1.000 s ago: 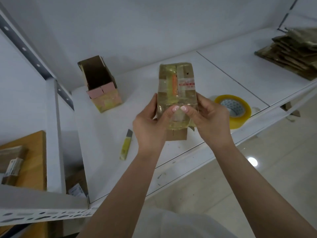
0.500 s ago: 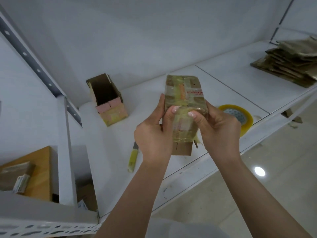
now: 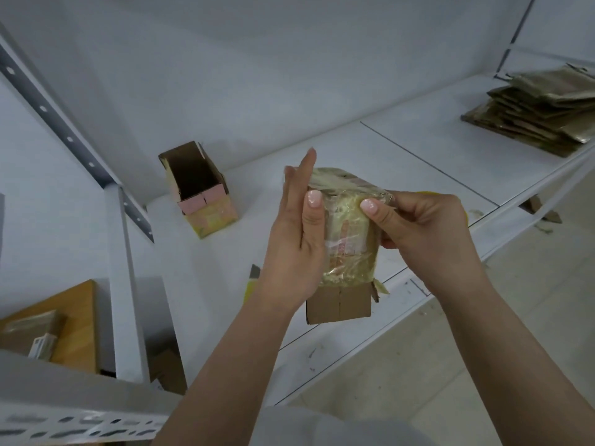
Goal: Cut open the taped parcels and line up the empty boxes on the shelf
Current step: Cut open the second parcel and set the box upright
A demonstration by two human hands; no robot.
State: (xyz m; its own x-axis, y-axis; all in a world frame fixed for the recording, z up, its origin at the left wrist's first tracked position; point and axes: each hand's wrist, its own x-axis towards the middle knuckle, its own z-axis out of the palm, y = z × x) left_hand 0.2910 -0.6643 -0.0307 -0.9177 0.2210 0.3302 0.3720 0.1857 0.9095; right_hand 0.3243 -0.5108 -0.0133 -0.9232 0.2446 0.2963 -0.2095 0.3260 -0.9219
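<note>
Two hands seen close, parcel (image 3: 346, 233) held between them above shelf (image 3: 418, 162) front edge. Left hand (image 3: 297, 239) laid flat against parcel side, fingers straight, likely to steady it. Right hand (image 3: 425, 233) pinched on loose tape at top corner, probably for peeling. Parcel bottom flaps already open. Knife (image 3: 252, 280) partly hidden behind left wrist. Farther back, empty box (image 3: 199, 194) set on shelf, open side up. Flattened cardboard stack (image 3: 541, 114) at far right.

Parcel (image 3: 346, 233): brown cardboard under glossy crinkled clear tape (yellowed); shelf (image 3: 418, 162): smooth white.
</note>
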